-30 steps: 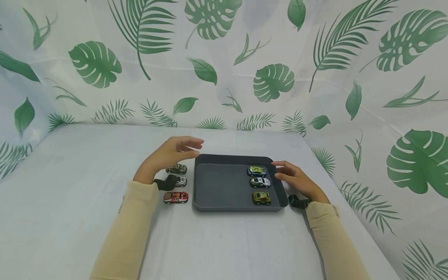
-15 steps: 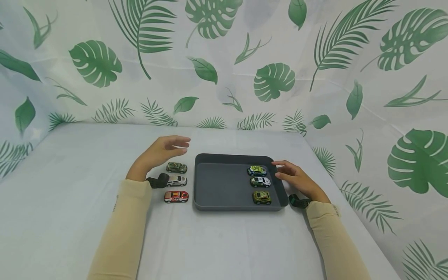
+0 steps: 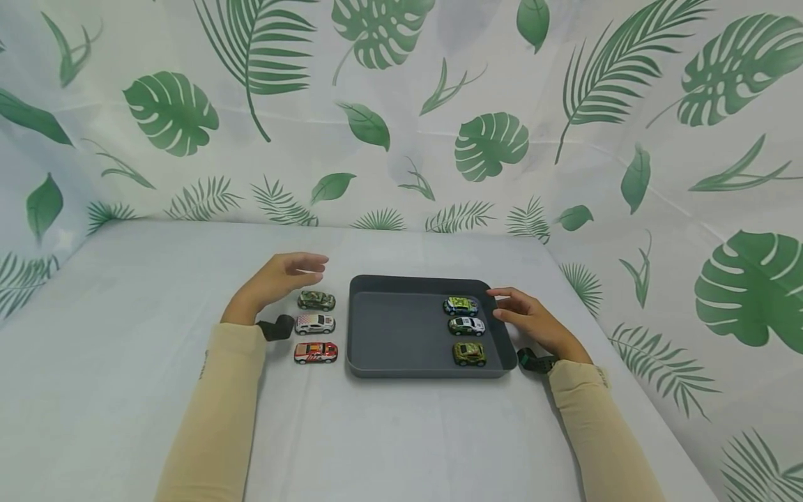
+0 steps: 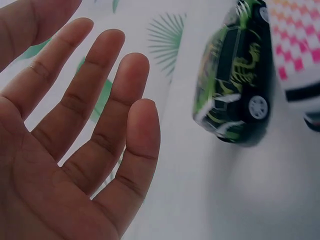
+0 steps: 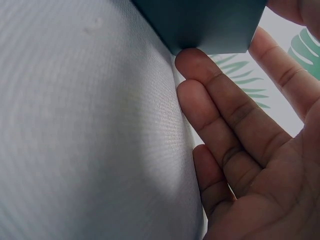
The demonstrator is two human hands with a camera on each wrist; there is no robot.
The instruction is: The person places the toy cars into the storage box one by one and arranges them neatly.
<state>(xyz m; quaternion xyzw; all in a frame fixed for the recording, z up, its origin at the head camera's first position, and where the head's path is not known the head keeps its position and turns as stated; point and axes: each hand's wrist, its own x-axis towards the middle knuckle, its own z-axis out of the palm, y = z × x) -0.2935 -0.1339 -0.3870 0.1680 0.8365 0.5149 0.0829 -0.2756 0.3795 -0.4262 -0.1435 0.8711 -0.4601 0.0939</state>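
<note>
My left hand [image 3: 279,279] hovers with loose, spread fingers and nothing in its grasp. Just below it stands a green camouflage toy car [image 3: 316,300], the top one of a left-hand column. A white toy car [image 3: 316,324] and a red toy car [image 3: 316,353] follow towards me. In the left wrist view the camouflage car lies right of the fingertips, beside the pink-checked white car [image 4: 300,40]. My right hand [image 3: 533,324] rests by the right wall of a dark grey tray [image 3: 395,335], relaxed fingers at its rim; the right wrist view shows fingertips against the tray's outer wall [image 5: 210,30].
Inside the tray, along its right side, stand a yellow-green and blue car [image 3: 461,306], a white and black car [image 3: 466,326] and an olive camouflage car [image 3: 469,354]. A white cloth [image 3: 401,439] covers the table; a leaf-print curtain [image 3: 401,90] rises behind and on the right.
My left hand has drawn back leftward from the tray's far left corner, then lowered slightly, uncovering the camouflage and white cars. My right hand has stayed at the tray.
</note>
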